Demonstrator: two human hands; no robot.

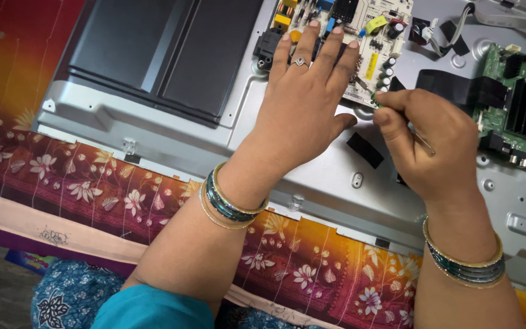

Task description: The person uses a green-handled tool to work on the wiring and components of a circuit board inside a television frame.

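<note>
Metal panel lies flat on a floral cloth, its near edge running diagonally down to the right; bare metal open left of the hands, black cover further back. Left hand flat, fingers spread, palm down, pressing the pale board at its near-left corner, grasping nothing. Right hand clenched in a pinch around a thin tool, tip at the board's lower edge. Green board just right of it. Both wrists bent down, bangles on each.
</note>
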